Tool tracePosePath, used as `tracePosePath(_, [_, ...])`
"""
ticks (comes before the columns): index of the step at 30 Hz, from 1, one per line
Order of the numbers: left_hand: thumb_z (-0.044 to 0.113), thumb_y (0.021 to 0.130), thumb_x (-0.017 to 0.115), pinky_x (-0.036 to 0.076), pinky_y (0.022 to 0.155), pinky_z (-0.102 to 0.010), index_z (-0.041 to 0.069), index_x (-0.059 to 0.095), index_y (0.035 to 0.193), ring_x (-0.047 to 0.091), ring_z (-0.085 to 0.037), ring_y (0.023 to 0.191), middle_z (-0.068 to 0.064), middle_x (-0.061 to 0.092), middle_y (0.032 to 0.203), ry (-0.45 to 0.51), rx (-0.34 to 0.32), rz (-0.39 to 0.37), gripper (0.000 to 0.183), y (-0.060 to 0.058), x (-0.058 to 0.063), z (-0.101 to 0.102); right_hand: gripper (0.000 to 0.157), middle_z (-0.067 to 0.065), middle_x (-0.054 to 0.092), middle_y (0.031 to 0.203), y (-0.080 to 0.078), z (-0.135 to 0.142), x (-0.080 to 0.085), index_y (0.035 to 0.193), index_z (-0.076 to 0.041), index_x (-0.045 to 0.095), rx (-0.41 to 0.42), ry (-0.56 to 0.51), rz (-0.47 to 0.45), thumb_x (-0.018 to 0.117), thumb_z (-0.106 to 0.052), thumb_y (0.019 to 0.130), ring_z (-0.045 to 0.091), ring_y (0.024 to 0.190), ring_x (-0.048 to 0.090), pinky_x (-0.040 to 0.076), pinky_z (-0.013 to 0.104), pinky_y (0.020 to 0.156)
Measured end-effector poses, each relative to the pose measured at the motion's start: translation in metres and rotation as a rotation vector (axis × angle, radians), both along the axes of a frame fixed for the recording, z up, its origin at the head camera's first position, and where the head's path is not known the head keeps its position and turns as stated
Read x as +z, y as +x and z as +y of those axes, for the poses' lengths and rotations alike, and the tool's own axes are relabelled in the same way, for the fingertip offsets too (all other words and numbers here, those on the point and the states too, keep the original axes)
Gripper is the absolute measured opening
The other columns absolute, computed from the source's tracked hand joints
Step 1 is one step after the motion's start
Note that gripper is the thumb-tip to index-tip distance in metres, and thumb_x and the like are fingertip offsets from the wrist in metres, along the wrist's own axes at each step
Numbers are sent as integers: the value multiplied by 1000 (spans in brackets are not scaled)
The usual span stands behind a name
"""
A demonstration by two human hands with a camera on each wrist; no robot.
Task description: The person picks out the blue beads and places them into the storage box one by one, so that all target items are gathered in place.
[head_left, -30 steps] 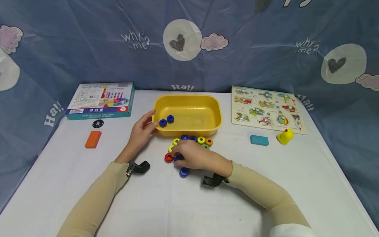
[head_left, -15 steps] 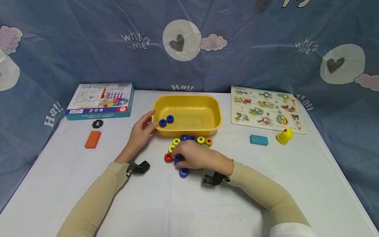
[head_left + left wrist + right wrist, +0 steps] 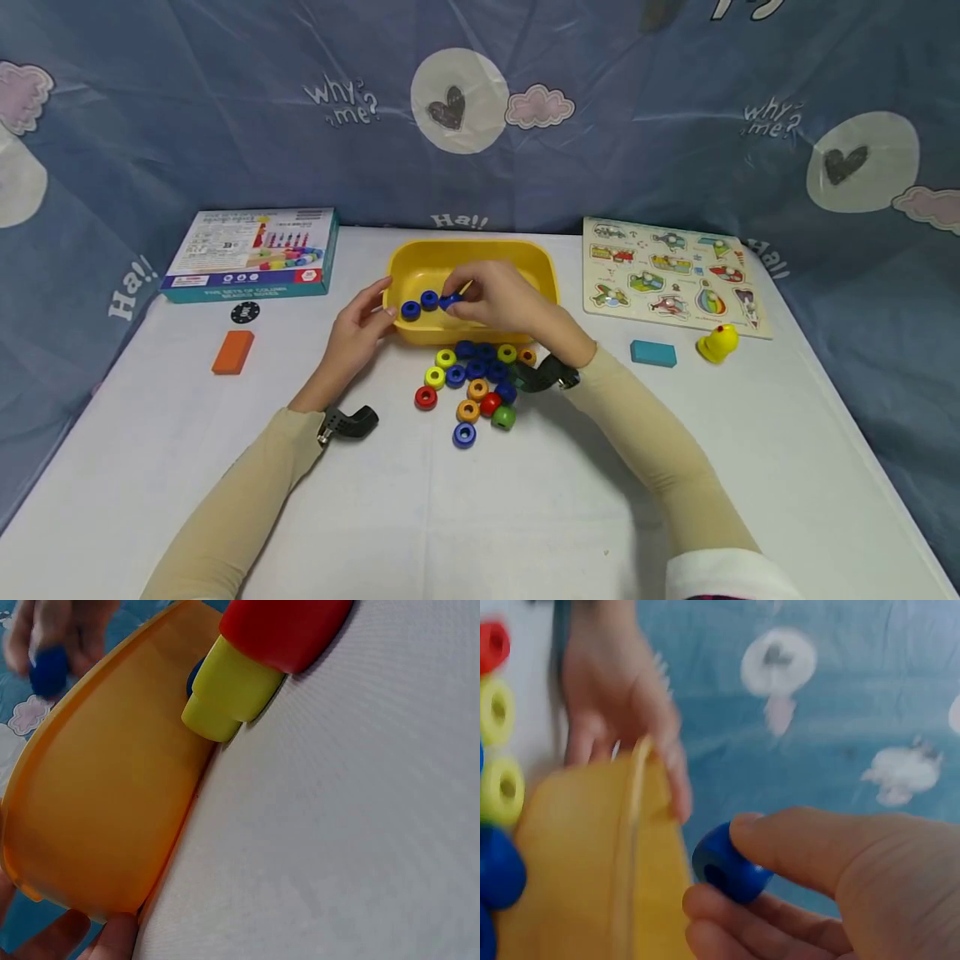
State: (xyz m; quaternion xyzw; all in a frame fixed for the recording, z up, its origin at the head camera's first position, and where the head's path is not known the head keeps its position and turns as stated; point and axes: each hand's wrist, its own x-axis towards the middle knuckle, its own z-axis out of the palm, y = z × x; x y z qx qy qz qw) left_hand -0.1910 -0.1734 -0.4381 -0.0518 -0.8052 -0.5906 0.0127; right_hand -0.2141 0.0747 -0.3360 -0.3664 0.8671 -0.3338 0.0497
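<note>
My right hand [image 3: 501,302] is over the yellow plastic tub [image 3: 480,335], pinching a blue bead [image 3: 724,868] between thumb and fingers. Two blue beads [image 3: 429,300] sit at the tub's left end, beside the held one. At the tub's left side my left hand [image 3: 360,332] holds its wall, thumb at the front corner and fingers along the end. Just in front of the tub lies a loose cluster of holed beads: several blue ones [image 3: 476,369], yellow ones [image 3: 435,377], orange ones [image 3: 468,411], red ones [image 3: 425,397] and a green one [image 3: 503,417].
Back left lies a boxed bead set [image 3: 251,254], with a black round chip [image 3: 245,312] and an orange block [image 3: 233,352] before it. To the right are a picture puzzle board [image 3: 671,275], a teal block [image 3: 653,353] and a yellow toy duck [image 3: 718,343].
My right hand has risen from the bead cluster and moved back over the tub, carrying a blue bead. More of the cluster now shows. My left hand has stayed at the tub's side.
</note>
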Motion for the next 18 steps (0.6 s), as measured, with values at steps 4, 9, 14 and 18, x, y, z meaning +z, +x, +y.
tracePosePath(4, [30, 100, 53, 55, 93, -24, 27, 40, 148, 56, -28, 125, -3, 41, 152, -4, 1, 3, 50, -1, 1, 0, 16, 4, 73, 92, -25, -8, -13, 96, -7, 72, -79, 64, -17, 75, -17, 83, 16, 78, 67, 57, 23, 71])
tracePosePath(9, [30, 100, 53, 55, 92, -23, 25, 39, 149, 55, -28, 126, -3, 41, 152, -3, -7, 9, 51, -1, -1, 0, 15, 3, 72, 87, -41, -19, -34, 90, -6, 72, -91, 116, -88, 79, -16, 80, 15, 81, 66, 57, 23, 72])
tracePosePath(14, [29, 100, 53, 56, 90, -21, 25, 40, 149, 56, -29, 124, -5, 42, 151, 2, -5, 13, 51, 0, 0, 0, 12, 3, 68, 85, -46, -29, -45, 84, -10, 69, -70, 172, -160, 78, -16, 81, 14, 81, 62, 54, 21, 72])
tracePosePath(18, [28, 100, 53, 56, 89, -20, 24, 40, 149, 57, -29, 122, -7, 43, 150, 12, -8, 17, 51, 0, 0, -1, 12, 3, 66, 86, -47, -34, -48, 83, -10, 67, -79, 207, -184, 78, -14, 82, 15, 80, 59, 52, 22, 72])
